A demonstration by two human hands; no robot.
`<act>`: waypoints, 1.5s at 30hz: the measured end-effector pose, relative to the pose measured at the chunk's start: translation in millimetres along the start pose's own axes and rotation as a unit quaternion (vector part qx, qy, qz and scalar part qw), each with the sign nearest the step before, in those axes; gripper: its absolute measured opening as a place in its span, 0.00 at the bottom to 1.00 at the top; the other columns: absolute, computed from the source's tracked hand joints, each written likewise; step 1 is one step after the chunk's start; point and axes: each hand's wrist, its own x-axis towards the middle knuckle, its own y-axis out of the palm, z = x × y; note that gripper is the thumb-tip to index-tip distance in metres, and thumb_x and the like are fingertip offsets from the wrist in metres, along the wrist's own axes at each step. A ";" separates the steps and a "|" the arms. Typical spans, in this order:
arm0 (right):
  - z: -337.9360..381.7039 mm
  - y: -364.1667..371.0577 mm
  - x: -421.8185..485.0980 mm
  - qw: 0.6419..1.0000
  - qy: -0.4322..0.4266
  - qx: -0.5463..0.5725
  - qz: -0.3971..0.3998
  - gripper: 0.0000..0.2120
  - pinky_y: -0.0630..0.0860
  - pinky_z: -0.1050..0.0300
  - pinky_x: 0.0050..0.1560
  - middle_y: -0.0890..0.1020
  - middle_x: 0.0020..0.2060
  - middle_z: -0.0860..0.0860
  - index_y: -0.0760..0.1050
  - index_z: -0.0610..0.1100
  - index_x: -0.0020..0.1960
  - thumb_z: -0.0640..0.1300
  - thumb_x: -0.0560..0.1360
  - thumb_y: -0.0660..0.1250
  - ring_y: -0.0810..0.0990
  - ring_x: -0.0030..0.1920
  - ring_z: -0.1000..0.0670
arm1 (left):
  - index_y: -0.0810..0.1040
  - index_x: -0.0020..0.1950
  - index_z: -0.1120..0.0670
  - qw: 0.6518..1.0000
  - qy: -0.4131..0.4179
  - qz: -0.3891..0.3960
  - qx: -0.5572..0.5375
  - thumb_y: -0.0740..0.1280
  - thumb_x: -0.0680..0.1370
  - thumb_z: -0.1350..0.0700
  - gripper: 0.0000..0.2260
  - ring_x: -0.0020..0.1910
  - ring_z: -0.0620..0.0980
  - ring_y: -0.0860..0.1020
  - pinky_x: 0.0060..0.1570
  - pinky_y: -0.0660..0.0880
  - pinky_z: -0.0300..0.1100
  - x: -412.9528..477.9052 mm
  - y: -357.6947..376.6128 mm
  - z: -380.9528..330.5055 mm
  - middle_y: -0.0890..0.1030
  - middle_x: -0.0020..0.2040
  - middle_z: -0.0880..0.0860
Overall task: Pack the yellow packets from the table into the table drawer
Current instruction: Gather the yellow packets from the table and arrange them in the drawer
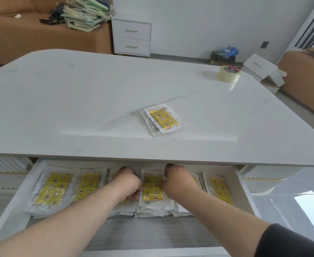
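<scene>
Partly hidden: left hand point(128, 182), right hand point(178, 182) gripping packet point(152, 191).

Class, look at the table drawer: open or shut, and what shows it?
Open. The drawer sticks out from under the table, yellow packets lie visible inside, and the left hand and right hand reach in.

Beyond the left hand point(129, 182) and the right hand point(176, 179), the tabletop point(97, 108) hides the drawer's point(13, 216) back. The left hand covers most of one packet point(113, 175) under it. Print on the packet between the hands point(152, 190) is too small to read.
</scene>
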 end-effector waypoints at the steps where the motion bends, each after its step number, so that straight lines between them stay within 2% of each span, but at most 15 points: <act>1: -0.5 -1.4 -3.0 1.000 -0.013 -0.017 -0.005 0.06 0.72 0.59 0.35 0.75 0.44 0.47 0.71 0.43 0.52 0.45 0.78 0.63 0.74 0.41 0.47 | 0.80 0.47 0.64 1.000 0.001 0.000 0.001 0.73 0.73 0.67 0.05 0.31 0.55 0.81 0.41 0.83 0.51 -0.5 0.0 0.8 0.84 0.41 0.62; 3: -3.1 -2.9 -10.3 0.996 -0.054 -0.064 -0.017 0.10 0.75 0.56 0.43 0.75 0.49 0.46 0.71 0.44 0.52 0.51 0.80 0.61 0.74 0.48 0.46 | 0.79 0.48 0.64 1.000 0.006 -0.005 0.005 0.72 0.73 0.67 0.06 0.32 0.55 0.81 0.42 0.83 0.52 -1.8 0.4 2.0 0.84 0.41 0.62; 5: -10.2 -1.9 -17.8 0.989 -0.098 -0.111 -0.023 0.19 0.74 0.52 0.55 0.75 0.58 0.46 0.73 0.45 0.61 0.58 0.80 0.60 0.73 0.59 0.45 | 0.78 0.48 0.62 1.000 0.013 -0.008 0.016 0.72 0.73 0.65 0.06 0.34 0.56 0.82 0.42 0.83 0.53 -1.5 0.0 2.7 0.83 0.41 0.61; 7: -21.5 -3.5 -24.2 0.985 -0.119 -0.118 -0.030 0.27 0.70 0.51 0.65 0.72 0.67 0.49 0.69 0.48 0.70 0.63 0.79 0.58 0.69 0.67 0.46 | 0.78 0.47 0.61 0.999 0.029 -0.012 0.043 0.73 0.73 0.63 0.06 0.36 0.56 0.83 0.42 0.83 0.52 -1.7 -1.3 2.5 0.83 0.41 0.59; 10: -46.5 -12.4 -30.6 0.987 -0.116 -0.108 -0.003 0.34 0.65 0.49 0.73 0.65 0.75 0.51 0.60 0.50 0.77 0.67 0.78 0.55 0.62 0.74 0.47 | 0.80 0.46 0.53 0.975 0.117 -0.069 0.174 0.71 0.73 0.51 0.07 0.41 0.50 0.81 0.44 0.82 0.47 -6.0 -9.0 2.7 0.83 0.42 0.52; 13: -61.2 -16.5 -35.8 0.976 -0.138 -0.161 0.048 0.39 0.58 0.47 0.77 0.55 0.80 0.50 0.51 0.54 0.80 0.69 0.75 0.57 0.55 0.79 0.46 | 0.78 0.58 0.44 0.933 0.229 -0.064 0.270 0.68 0.74 0.41 0.16 0.57 0.46 0.76 0.59 0.75 0.43 -17.1 -17.8 7.8 0.79 0.60 0.45; 15: -59.1 -12.6 -38.6 0.972 -0.147 -0.173 0.063 0.42 0.55 0.47 0.78 0.51 0.81 0.51 0.48 0.54 0.81 0.70 0.75 0.58 0.51 0.80 0.46 | 0.70 0.71 0.41 0.909 0.271 -0.002 0.317 0.69 0.72 0.37 0.28 0.71 0.45 0.66 0.71 0.62 0.44 -22.0 -18.7 16.0 0.67 0.73 0.42; 16: -56.2 -9.6 -39.5 0.972 -0.148 -0.173 0.063 0.42 0.53 0.47 0.78 0.51 0.81 0.51 0.48 0.53 0.81 0.70 0.75 0.58 0.50 0.80 0.46 | 0.67 0.74 0.40 0.901 0.279 0.018 0.331 0.69 0.71 0.35 0.32 0.75 0.45 0.61 0.73 0.58 0.44 -22.2 -17.4 20.6 0.62 0.76 0.40; 18: -52.9 -4.4 -39.6 0.973 -0.149 -0.167 0.050 0.39 0.52 0.48 0.78 0.51 0.81 0.50 0.50 0.52 0.81 0.67 0.77 0.56 0.50 0.80 0.46 | 0.63 0.75 0.38 0.889 0.297 0.028 0.349 0.68 0.71 0.33 0.34 0.77 0.44 0.55 0.75 0.54 0.46 -20.8 -14.3 26.6 0.55 0.79 0.38; 20: -55.3 -4.5 -39.1 0.977 -0.148 -0.150 0.032 0.31 0.55 0.49 0.77 0.55 0.80 0.49 0.55 0.49 0.80 0.60 0.80 0.55 0.54 0.79 0.46 | 0.63 0.75 0.38 0.866 0.329 0.024 0.375 0.64 0.74 0.34 0.31 0.78 0.44 0.53 0.75 0.53 0.46 -20.0 -10.1 25.3 0.53 0.79 0.38; 24: -68.7 -4.8 -32.9 0.973 -0.151 -0.169 0.038 0.27 0.59 0.50 0.76 0.58 0.79 0.49 0.59 0.46 0.78 0.48 0.79 0.56 0.57 0.78 0.46 | 0.63 0.76 0.40 0.839 0.356 0.038 0.410 0.62 0.78 0.38 0.26 0.78 0.43 0.51 0.75 0.50 0.43 -16.6 0.7 16.6 0.53 0.79 0.39; 30: -77.5 3.1 -23.4 0.978 -0.126 -0.159 0.048 0.22 0.66 0.49 0.72 0.65 0.74 0.48 0.66 0.48 0.72 0.50 0.80 0.59 0.64 0.74 0.44 | 0.65 0.76 0.44 0.839 0.350 0.040 0.414 0.64 0.79 0.41 0.27 0.78 0.44 0.54 0.75 0.49 0.42 -8.9 11.5 16.3 0.57 0.79 0.44; 37: -86.9 5.3 -18.2 0.983 -0.127 -0.125 0.046 0.27 0.64 0.51 0.74 0.62 0.78 0.51 0.62 0.47 0.76 0.54 0.81 0.61 0.61 0.76 0.47 | 0.66 0.75 0.42 0.857 0.337 0.025 0.389 0.65 0.77 0.39 0.27 0.78 0.45 0.57 0.75 0.52 0.43 -3.7 17.0 21.9 0.59 0.79 0.43; 42: -92.1 4.4 -16.5 0.990 -0.109 -0.073 0.045 0.32 0.59 0.56 0.75 0.60 0.79 0.52 0.58 0.47 0.79 0.57 0.80 0.62 0.60 0.78 0.49 | 0.67 0.75 0.42 0.866 0.334 0.021 0.371 0.66 0.77 0.40 0.27 0.77 0.45 0.57 0.75 0.53 0.42 -1.1 17.1 22.9 0.60 0.78 0.43; 45: -92.6 2.3 -19.1 0.990 -0.113 -0.069 0.041 0.31 0.62 0.56 0.74 0.62 0.78 0.53 0.60 0.48 0.78 0.57 0.80 0.63 0.63 0.76 0.49 | 0.67 0.75 0.42 0.863 0.339 0.015 0.373 0.65 0.77 0.38 0.27 0.77 0.44 0.57 0.75 0.52 0.42 -3.6 14.8 22.7 0.60 0.78 0.42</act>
